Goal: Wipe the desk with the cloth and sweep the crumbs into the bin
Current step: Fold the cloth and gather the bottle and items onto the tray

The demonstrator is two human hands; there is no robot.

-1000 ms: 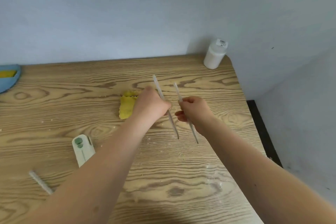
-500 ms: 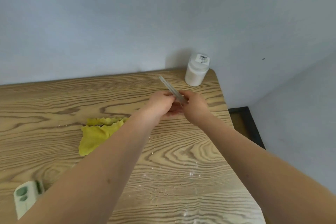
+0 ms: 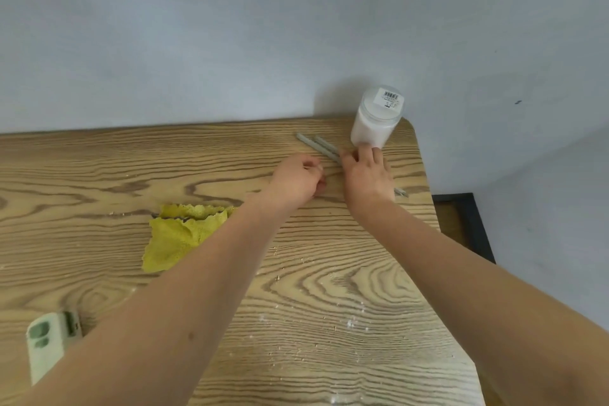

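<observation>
Head view shows the right hand [image 3: 367, 175] lying flat-fingered on two grey sticks [image 3: 318, 147] beside the white-filled jar [image 3: 375, 123] at the counter [image 3: 99, 168] corner, left hand [image 3: 296, 180] loosely curled and empty, yellow cloth [image 3: 179, 236] mid-counter, crumbs [image 3: 296, 349] nearer.

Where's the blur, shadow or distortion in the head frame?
Head view: soft, even light with no glare; the jar casts a faint shadow on the wall to its left; forearms and the white-and-green item at the bottom are blurred; the desk back edge bows slightly from the wide-angle lens.
</observation>
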